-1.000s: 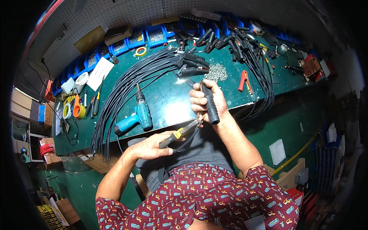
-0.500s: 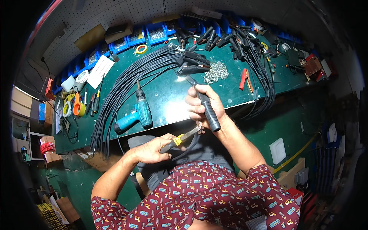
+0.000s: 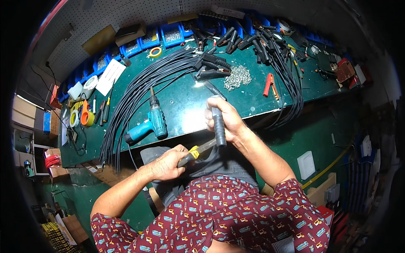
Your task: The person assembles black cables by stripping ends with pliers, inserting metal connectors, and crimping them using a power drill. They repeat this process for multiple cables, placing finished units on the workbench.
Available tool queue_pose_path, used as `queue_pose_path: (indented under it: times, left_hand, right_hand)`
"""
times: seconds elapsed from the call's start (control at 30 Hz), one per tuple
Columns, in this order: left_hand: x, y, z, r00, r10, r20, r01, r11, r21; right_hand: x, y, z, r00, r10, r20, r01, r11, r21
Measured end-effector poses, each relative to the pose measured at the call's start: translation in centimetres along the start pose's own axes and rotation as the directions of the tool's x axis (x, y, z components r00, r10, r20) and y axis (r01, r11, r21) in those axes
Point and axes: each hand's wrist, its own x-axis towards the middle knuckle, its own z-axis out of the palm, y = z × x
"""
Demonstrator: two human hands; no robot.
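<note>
- Cable end with a black handle sleeve (image 3: 218,125) sits upright in the right hand (image 3: 223,120), held over the lap just in front of the bench (image 3: 185,105) edge — that hand's grip is wrapped fully round the sleeve.
- Pliers with yellow handles (image 3: 197,151) are clasped in the left hand (image 3: 168,163), grip closed on the handles, jaws meeting the lower end of the sleeve.
- Step in hand, as I judge it: working the cable's lower end with the pliers — pinching or pulling there.
- Next move likely calls for a steady right hand and a firm squeeze from the left.
- Farther out on the bench: teal cordless drill (image 3: 147,124), bundle of black cables (image 3: 139,90), pile of small metal screws (image 3: 238,78).
</note>
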Motion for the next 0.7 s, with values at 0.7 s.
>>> queue_pose_path:
  times: [0.7]
  left_hand:
    - [-0.1,0.0,0.1,0.989,0.144,-0.041,-0.149,0.969,-0.195]
  right_hand:
    - [0.2,-0.9,0.2,0.985,0.009,0.17,-0.05,0.97,0.238]
